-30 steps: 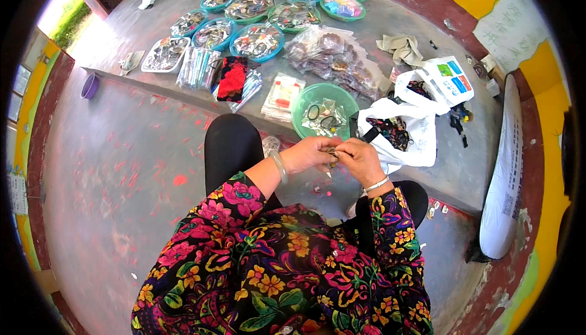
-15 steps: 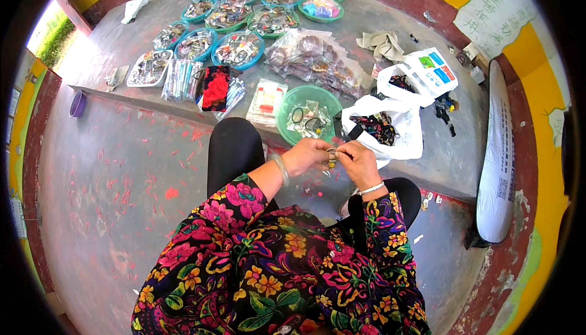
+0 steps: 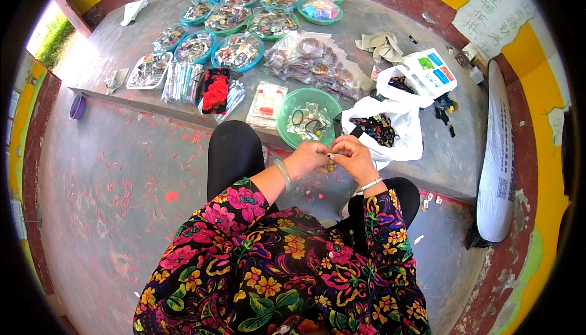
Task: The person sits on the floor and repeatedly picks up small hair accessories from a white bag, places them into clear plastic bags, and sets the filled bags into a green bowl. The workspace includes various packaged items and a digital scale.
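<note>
So I've got a tiny yellowish trinket (image 3: 331, 166) pinched between both hands, out in the air just in front of the concrete platform's (image 3: 445, 173) near edge. My left hand (image 3: 310, 159) has it by the fingertips, and my right hand (image 3: 353, 159) is bunched in close, thumb and fingers closed on its top end. Can't tell the exact shape, too much is behind my fingers.

I'd guess it's next to weightless, hard and a bit slick, so fingertip grip on the sides, nothing rough. Whether it's fragile, no idea.

Right at that near edge sits a smooth, round green plastic bowl (image 3: 308, 95) with clear flat packets (image 3: 303, 129) and dark loops inside. Just right of it, a crinkly, floppy white plastic bag (image 3: 408, 147) gapes around a tangle of black cords (image 3: 377, 128). Left of the bowl, also by the edge, are glossy flat packs (image 3: 267, 106) in white and red. Behind it, clear bags of brown beads (image 3: 314, 69) slump in a lumpy heap.
</note>
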`<action>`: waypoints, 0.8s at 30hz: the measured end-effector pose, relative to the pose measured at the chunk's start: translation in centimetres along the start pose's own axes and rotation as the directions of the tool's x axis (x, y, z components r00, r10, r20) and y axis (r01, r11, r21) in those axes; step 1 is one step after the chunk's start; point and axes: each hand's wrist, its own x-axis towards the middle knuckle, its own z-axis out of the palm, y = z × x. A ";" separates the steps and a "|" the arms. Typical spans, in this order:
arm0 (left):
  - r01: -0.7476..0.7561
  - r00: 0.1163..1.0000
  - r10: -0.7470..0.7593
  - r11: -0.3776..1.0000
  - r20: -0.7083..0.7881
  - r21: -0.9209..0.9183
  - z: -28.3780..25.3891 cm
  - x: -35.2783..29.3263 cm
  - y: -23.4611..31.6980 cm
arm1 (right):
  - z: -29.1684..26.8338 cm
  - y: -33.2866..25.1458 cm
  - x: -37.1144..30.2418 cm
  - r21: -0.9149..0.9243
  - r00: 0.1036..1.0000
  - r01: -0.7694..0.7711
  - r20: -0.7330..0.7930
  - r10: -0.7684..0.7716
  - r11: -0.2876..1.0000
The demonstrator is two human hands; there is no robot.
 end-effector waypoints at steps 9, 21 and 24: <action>-0.087 0.996 0.087 0.996 -0.016 -0.017 0.1 0.4 -0.8 | -0.2 0.3 0.0 -0.259 0.999 0.054 0.018 -0.051 0.964; -0.051 0.997 0.038 0.978 -0.067 -0.201 -0.3 1.0 -0.8 | 0.5 -0.4 0.0 -0.405 0.984 0.079 -0.112 -0.135 0.911; -0.072 0.993 0.039 0.949 -0.115 -0.307 -0.4 0.9 -0.8 | 0.7 -0.1 0.3 -0.137 0.981 -0.006 -0.191 -0.020 0.991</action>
